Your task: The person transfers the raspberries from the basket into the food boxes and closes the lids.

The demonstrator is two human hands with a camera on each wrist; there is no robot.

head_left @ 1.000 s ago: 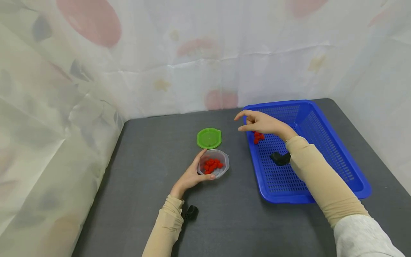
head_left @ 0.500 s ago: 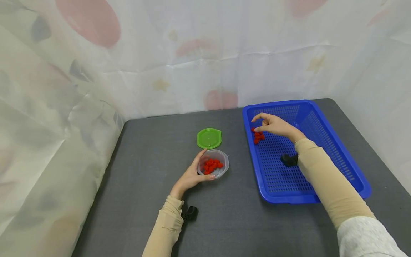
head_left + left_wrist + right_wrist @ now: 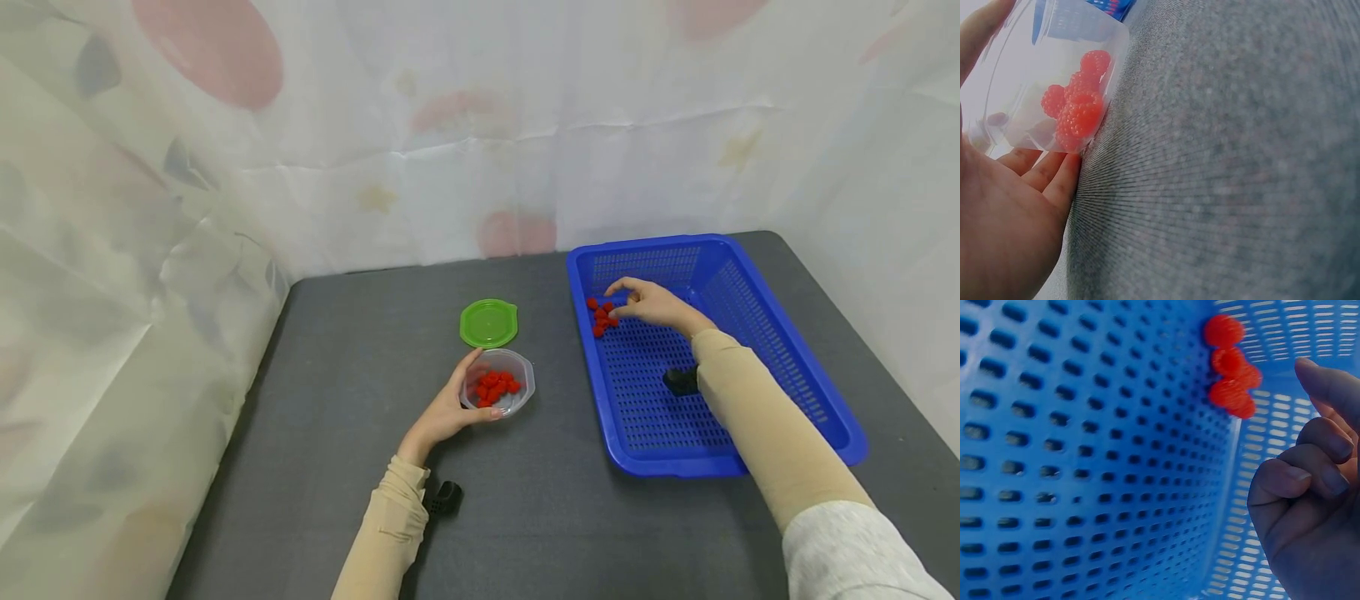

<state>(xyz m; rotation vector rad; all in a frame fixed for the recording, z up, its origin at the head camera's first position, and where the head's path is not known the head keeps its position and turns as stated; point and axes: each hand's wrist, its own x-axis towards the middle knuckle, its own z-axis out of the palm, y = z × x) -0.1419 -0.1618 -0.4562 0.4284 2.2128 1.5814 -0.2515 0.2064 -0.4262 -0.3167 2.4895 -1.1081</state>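
Observation:
My left hand [image 3: 441,414] grips a clear plastic tub [image 3: 523,367] on the table, fingers and thumb around its side. Several red raspberries [image 3: 495,386] lie in the tub; the left wrist view shows these raspberries [image 3: 1082,112] through its wall. My right hand [image 3: 655,305] is over the blue basket [image 3: 652,462], beside a cluster of raspberries [image 3: 602,319] at its left side. Thumb and index finger stand apart with nothing visible between them. The right wrist view shows the other fingers [image 3: 1285,478] curled and the basket raspberries [image 3: 1230,381] left of the hand.
A green lid [image 3: 488,323] lies flat on the grey table [image 3: 330,400] just behind the tub. The basket's raised rim bounds the right side of the work area. Patterned sheets [image 3: 420,167] hang behind and at the sides.
My right hand has moved right from above the basket's left rim to the raspberries inside and come lower. The left hand and tub have stayed in place.

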